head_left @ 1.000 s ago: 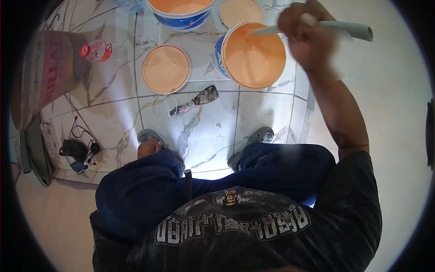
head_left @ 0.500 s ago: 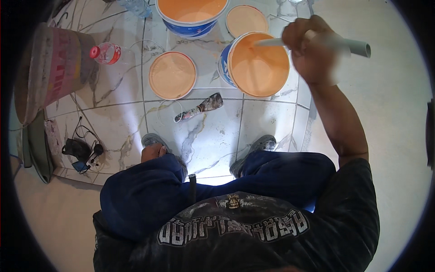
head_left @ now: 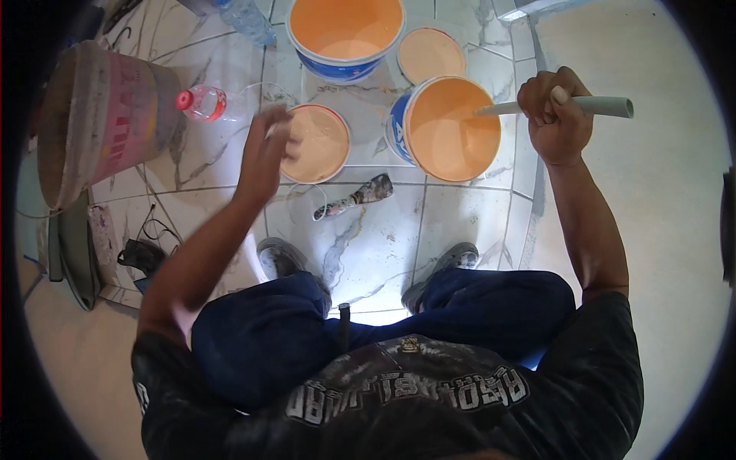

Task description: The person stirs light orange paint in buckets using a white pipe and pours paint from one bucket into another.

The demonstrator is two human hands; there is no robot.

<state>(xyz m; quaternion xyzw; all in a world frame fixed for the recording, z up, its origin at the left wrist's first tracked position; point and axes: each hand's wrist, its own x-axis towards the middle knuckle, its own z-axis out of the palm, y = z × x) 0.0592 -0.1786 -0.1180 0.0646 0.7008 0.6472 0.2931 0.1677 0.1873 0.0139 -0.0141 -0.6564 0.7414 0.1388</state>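
Observation:
My right hand is wrapped round a grey plastic pipe. The pipe lies at a slant, its far end inside the mouth of a blue-and-white bucket that holds something peach-orange. My left hand hovers at the left edge of a round peach-coated lid, blurred by motion, its fingers apart with nothing seen in them. Whether it touches the lid I cannot tell. On the tiles just below the lid is a stained putty knife.
A second blue-and-white bucket stands farther back, beside another coated lid. Left are a red-capped bottle, a clear bottle and a large dirty pail. Black cables lie at lower left. My shoes rest on the tiles.
My left hand has risen from beside my left shoe to the near lid. My right hand still grips the pipe, which has shifted slightly. The whole view has moved a little.

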